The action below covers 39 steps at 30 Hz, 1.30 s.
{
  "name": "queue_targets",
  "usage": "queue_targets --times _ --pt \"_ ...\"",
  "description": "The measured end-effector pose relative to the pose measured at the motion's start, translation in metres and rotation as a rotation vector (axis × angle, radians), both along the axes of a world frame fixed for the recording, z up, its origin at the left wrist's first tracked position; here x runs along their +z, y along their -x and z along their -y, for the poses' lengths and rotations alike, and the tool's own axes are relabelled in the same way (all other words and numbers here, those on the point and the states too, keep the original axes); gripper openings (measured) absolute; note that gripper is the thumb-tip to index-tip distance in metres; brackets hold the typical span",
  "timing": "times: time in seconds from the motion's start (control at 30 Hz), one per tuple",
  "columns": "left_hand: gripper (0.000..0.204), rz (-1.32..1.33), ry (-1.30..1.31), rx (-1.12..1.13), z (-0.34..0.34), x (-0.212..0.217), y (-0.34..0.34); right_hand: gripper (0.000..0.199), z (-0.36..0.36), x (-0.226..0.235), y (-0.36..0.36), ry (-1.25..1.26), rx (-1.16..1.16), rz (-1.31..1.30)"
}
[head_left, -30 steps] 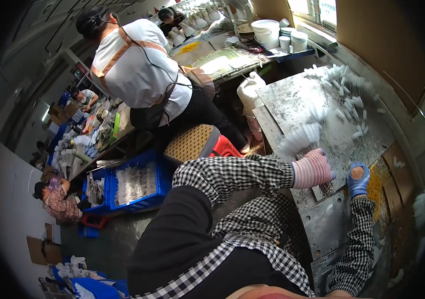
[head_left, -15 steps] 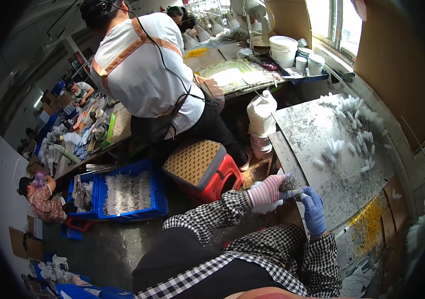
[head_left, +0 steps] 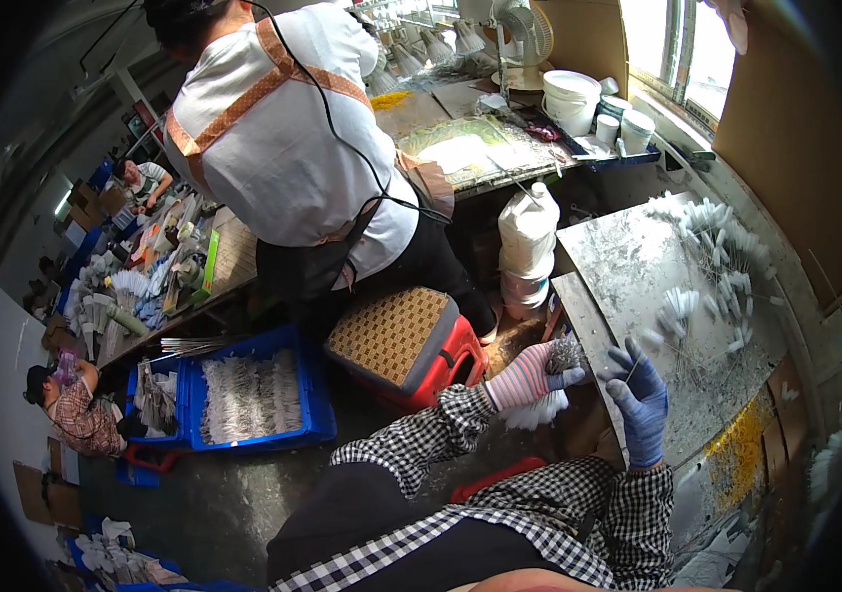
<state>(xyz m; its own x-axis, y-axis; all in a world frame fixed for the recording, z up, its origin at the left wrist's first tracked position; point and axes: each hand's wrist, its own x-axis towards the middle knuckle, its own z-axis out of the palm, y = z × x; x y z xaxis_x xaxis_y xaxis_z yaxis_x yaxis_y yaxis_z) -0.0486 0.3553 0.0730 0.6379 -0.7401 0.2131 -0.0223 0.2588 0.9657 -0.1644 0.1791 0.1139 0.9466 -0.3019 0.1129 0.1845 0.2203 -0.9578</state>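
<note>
My left hand [head_left: 522, 380], in a pink-and-grey striped glove, is closed around a bundle of thin wire stems [head_left: 566, 352]. The grey stem ends stick out above the fist, and white bristly tufts [head_left: 537, 409] hang below it. My right hand [head_left: 644, 403], in a blue glove, is raised over the near edge of the grey worktable [head_left: 604, 252], apart from the bundle. Its thumb and fingers are spread, with a thin yellowish band [head_left: 634, 369] stretched between them. More white-tufted wire stems [head_left: 678, 311] lie in loose bunches on the table.
A yellow heap of thin strands [head_left: 737, 454] lies on the table's near right. A red stool with a patterned cushion [head_left: 391, 335] and a blue crate [head_left: 317, 419] of white tufted pieces stand left. A co-worker [head_left: 283, 148] stands ahead. A white jug [head_left: 528, 232] stands beside the table.
My right hand has come away from the bundle and up, its fingers spreading with the thin band between them. My left hand still grips the bundle. The view has shifted slightly.
</note>
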Motion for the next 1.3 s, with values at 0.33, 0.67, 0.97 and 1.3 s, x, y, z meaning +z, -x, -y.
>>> queue_targets --times 0.33,0.67,0.97,1.3 --pt "0.033 0.776 -0.469 -0.191 0.006 0.001 0.008 0.066 -0.001 0.009 -0.051 1.113 -0.121 -0.194" --pt "0.015 0.163 -0.021 -0.127 -0.005 0.007 0.005 0.053 0.037 -0.048 -0.046 -0.518 0.369 -0.049" --pt "0.048 0.292 -0.038 -0.215 -0.009 -0.056 -0.021 0.029 -0.027 0.033 -0.048 1.028 0.032 0.543" --pt "0.045 1.058 -0.758 -0.142 -0.014 -0.037 -0.003 0.050 -0.016 0.004 -0.027 1.005 -0.167 0.715"
